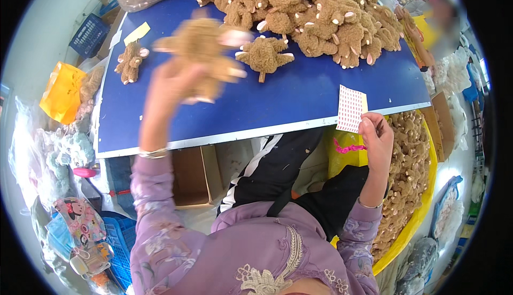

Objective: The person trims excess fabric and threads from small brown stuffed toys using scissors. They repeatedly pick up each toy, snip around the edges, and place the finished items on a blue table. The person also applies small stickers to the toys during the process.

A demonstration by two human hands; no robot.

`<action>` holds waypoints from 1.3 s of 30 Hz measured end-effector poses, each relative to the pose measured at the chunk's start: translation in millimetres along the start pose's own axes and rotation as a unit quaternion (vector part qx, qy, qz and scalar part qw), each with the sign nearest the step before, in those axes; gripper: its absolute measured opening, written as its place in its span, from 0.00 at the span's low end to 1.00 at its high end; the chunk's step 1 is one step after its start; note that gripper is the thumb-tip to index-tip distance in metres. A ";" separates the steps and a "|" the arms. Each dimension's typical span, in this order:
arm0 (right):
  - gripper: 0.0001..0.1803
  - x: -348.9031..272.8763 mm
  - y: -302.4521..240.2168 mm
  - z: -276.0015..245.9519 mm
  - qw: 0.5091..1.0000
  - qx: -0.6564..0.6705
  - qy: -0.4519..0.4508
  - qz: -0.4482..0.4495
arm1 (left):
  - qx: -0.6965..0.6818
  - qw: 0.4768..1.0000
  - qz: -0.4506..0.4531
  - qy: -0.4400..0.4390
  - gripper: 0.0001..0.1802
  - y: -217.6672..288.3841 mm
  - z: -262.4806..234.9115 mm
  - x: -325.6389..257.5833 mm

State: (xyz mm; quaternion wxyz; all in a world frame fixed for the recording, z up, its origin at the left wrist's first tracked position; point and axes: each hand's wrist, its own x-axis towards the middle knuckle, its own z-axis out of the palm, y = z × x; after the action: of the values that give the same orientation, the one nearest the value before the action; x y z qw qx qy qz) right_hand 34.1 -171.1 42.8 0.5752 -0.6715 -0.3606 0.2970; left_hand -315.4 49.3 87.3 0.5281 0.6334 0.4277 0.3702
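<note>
My left hand [176, 81], smeared by motion, grips a brown fluffy plush toy [200, 41] with pale pink ears above the left part of the blue table [214, 129]. Between thumb and fingers, my right hand [378, 135] pinches the lower corner of a white sheet [350, 107] with rows of small red marks, like a sticker sheet, at the table's front edge. One more plush toy [264, 57] lies just right of the held one. A large heap of the same toys [320, 22] covers the far side.
At the table's left lie a smaller-looking plush toy [129, 64] and a yellow slip [137, 33]. A yellow-rimmed container [409, 177] full of plush toys stands by my right arm. Under the table is an open cardboard box [195, 180]. Another person [441, 25] sits far right.
</note>
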 end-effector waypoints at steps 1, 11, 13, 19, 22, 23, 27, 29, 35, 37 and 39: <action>0.08 -0.3 5.5 -7.6 1.000 -0.007 0.002 0.018 | -0.012 0.995 0.043 0.086 0.20 0.1 -25.6 -3.6; 0.08 -1.7 39.9 -25.1 0.999 -0.020 -0.013 0.047 | 0.259 0.921 -0.180 0.229 0.34 -105.8 -194.8 -20.8; 0.07 -2.3 44.4 -33.3 0.998 -0.028 -0.003 0.063 | 0.227 0.922 -0.174 0.259 0.35 -88.4 -189.3 -28.5; 0.09 -6.8 64.5 -55.8 0.991 -0.062 0.072 0.095 | 0.278 0.883 0.097 0.365 0.18 -82.8 -187.3 -19.7; 0.15 3.0 81.5 -59.3 0.972 -0.166 0.155 0.060 | 0.220 0.929 0.149 0.257 0.13 -48.1 -104.1 -12.6; 0.20 9.4 85.6 -57.5 0.964 -0.184 0.169 0.086 | 0.205 0.941 0.150 0.225 0.11 -39.8 -71.3 -9.4; 0.19 14.7 76.7 -30.8 0.980 -0.122 0.123 0.098 | 0.268 0.928 0.259 -0.022 0.08 -21.0 40.7 8.2; 0.14 15.0 73.7 -22.9 0.991 -0.061 0.095 0.073 | 0.297 0.873 0.369 -0.117 0.11 -17.9 83.7 19.1; 0.08 3.9 37.0 -4.0 1.000 0.003 -0.017 0.024 | 0.513 0.796 0.322 -0.003 0.37 -26.7 120.9 66.8; 0.07 1.1 17.4 9.4 0.991 0.004 -0.120 0.056 | 0.500 0.841 0.195 -0.064 0.35 -44.4 103.8 92.1; 0.09 10.6 26.5 29.7 0.982 -0.012 -0.187 0.008 | 0.405 0.904 0.130 -0.044 0.30 -46.0 89.3 105.4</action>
State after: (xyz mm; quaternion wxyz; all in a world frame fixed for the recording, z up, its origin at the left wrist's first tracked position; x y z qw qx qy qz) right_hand 19.8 -147.8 12.0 0.4868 -0.6140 -0.4601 0.4176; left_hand -202.2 119.7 28.7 0.1913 0.8583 0.4310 0.2023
